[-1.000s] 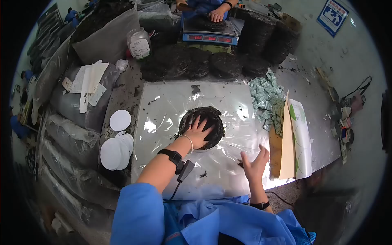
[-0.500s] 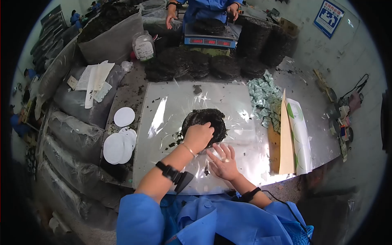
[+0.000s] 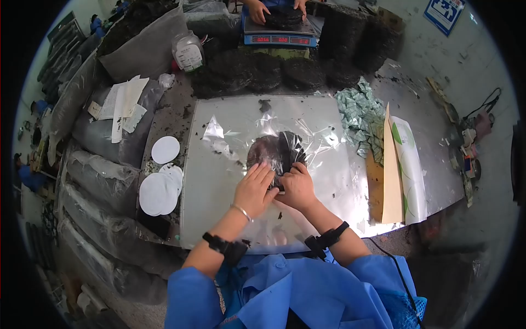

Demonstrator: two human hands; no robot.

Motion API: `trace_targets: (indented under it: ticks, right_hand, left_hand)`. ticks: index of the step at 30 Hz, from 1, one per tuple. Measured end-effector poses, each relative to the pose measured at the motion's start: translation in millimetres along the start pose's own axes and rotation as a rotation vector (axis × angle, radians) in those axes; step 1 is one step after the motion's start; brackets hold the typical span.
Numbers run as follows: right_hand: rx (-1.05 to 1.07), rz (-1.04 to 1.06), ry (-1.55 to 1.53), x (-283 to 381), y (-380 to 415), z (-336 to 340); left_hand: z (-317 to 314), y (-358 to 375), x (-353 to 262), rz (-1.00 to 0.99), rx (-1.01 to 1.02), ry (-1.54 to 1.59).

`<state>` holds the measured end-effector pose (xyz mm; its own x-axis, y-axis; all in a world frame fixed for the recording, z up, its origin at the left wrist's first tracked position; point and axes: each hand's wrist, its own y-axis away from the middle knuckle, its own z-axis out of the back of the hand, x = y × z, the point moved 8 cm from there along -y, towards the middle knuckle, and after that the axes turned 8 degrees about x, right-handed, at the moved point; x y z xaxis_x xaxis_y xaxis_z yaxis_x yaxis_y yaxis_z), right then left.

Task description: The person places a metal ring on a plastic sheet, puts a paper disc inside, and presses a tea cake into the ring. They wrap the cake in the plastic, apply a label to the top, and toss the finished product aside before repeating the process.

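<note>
A dark round cake of dried material [image 3: 264, 150] lies at the middle of the pale work sheet [image 3: 219, 219], with clear plastic film [image 3: 296, 143] partly over it. My left hand [image 3: 255, 187] rests with its fingers stretched out over the film at the cake's lower left edge. Curled at the lower right edge, my right hand [image 3: 297, 185] pinches the film. Small dark crumbs are scattered around.
Dark round cakes [image 3: 303, 74] line the back edge. Behind them a co-worker's hands [image 3: 257, 11] touch a cake on a blue scale [image 3: 280, 39]. White discs [image 3: 159, 193] lie left; green packets [image 3: 359, 118] and a rolled sheet [image 3: 408, 170] lie right.
Film now lies over the cake, which was bare before. My left hand has flattened out and my right hand has moved up and closed. The co-worker's hands have come down onto the scale's cake.
</note>
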<state>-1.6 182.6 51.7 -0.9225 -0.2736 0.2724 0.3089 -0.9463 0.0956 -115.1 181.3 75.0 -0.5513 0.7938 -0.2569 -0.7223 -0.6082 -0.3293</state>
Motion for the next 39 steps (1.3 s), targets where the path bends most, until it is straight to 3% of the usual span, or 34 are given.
trace_targets:
  ticks: [1,3,4,5,6,7,9,10,11,12,13,15,16,17,18,19,21,22,23,25,27,28,30,31,33,35,36,37,39]
  right_hand:
    - [0.005,-0.005,0.010,-4.2,7.0,1.7]
    - [-0.233,0.233,-0.188,2.4,25.7,24.7]
    - [-0.417,0.343,-0.431,4.4,44.3,46.0]
    - [-0.619,0.086,-0.607,-32.1,69.8,28.9]
    - [-0.811,-0.164,-0.772,-67.2,96.7,4.9]
    - [-0.858,-0.588,-0.951,-90.5,111.9,-9.5]
    - [-0.622,-0.795,-1.590,-110.5,65.8,-57.9]
    - [-0.474,-0.706,-1.631,-113.9,41.1,-50.5]
    - [-0.454,-0.346,-1.898,-111.9,6.2,-33.3]
    - [-0.434,-0.133,-2.005,-97.8,-18.8,2.8]
    - [-0.489,-0.054,-1.717,-92.3,-31.1,31.9]
    - [-0.506,-0.044,-1.269,-70.2,-27.4,43.8]
    - [-0.548,0.008,-1.090,-52.0,-19.2,47.5]
    - [-0.581,0.056,-0.912,-33.4,-10.1,49.8]
    - [-0.508,0.121,-0.682,-14.2,-11.5,48.8]
    - [-0.465,0.023,-0.448,-3.1,-12.4,48.0]
    - [-0.321,-0.037,-0.343,-10.6,-25.0,21.1]
    - [-0.323,-0.046,-0.360,-10.5,-25.9,17.9]
    - [-0.260,-0.025,-0.255,-3.8,-27.8,13.0]
    - [-0.177,-0.012,-0.161,3.5,-31.9,15.5]
    - [-0.059,0.015,-0.114,10.1,-32.5,14.2]
    - [-0.084,0.026,-0.106,9.5,-31.9,12.4]
    - [-0.066,0.084,-0.158,3.6,-31.4,13.7]
    - [-0.046,0.129,-0.219,2.2,-27.8,14.4]
    - [-0.007,0.047,-0.269,-6.3,-20.1,10.6]
    - [-0.429,0.070,-0.528,-16.3,-5.1,40.9]
    - [-0.489,-0.002,-0.516,-19.3,-2.9,42.1]
    - [-0.470,-0.008,-0.527,-15.3,-6.7,44.7]
    - [-0.231,-0.070,-0.258,-4.1,-24.2,36.9]
  left_hand:
    - [13.4,-22.7,0.8,-0.001,-0.007,0.009]
    - [-10.5,-41.8,22.5,0.501,0.772,0.181]
    - [-7.5,-48.2,27.9,0.556,0.541,0.106]
    - [-24.1,-44.7,25.4,0.544,0.535,0.104]
    - [-24.2,-51.1,14.3,0.381,0.321,-0.091]
    - [-15.1,-58.4,0.2,0.223,0.109,-0.281]
    - [-24.6,-64.1,4.9,0.106,0.005,-0.301]
    - [-37.3,-66.5,21.8,0.208,0.196,-0.150]
    - [-48.7,-69.0,35.3,0.311,0.386,0.004]
    - [-40.5,-82.4,43.0,0.454,0.570,0.072]
    - [-61.7,-86.0,57.3,0.452,0.555,0.084]
    - [-76.5,-90.3,54.6,0.537,0.726,0.027]
    - [-87.9,-88.5,48.2,0.414,0.702,-0.018]
    - [-101.1,-80.4,50.8,0.464,0.834,0.011]
    - [-105.2,-67.7,35.6,0.258,0.864,-0.105]
    - [-96.9,-46.7,27.0,0.225,0.794,-0.094]
    - [-6.3,-23.1,-5.5,0.049,0.429,0.039]
    - [28.2,-10.1,-9.2,0.072,0.275,0.371]
    - [47.4,11.1,3.1,0.235,0.131,0.613]
    - [85.8,25.9,46.9,0.610,-0.478,0.359]
    - [58.3,-8.1,92.8,0.628,-0.555,0.736]
    - [54.8,-18.5,100.6,0.635,-0.564,0.732]
    - [10.6,-61.5,83.5,0.426,0.028,0.907]
    - [9.7,-65.6,64.7,0.142,0.006,0.613]
    - [19.0,-51.1,48.2,-0.024,-0.092,0.453]
    - [19.3,-56.6,46.0,-0.130,-0.063,0.458]
    - [18.7,-53.4,37.9,-0.212,-0.040,0.472]
    - [14.8,-53.5,35.3,-0.195,-0.029,0.483]
    - [-5.2,-63.1,34.8,-0.075,0.137,0.261]
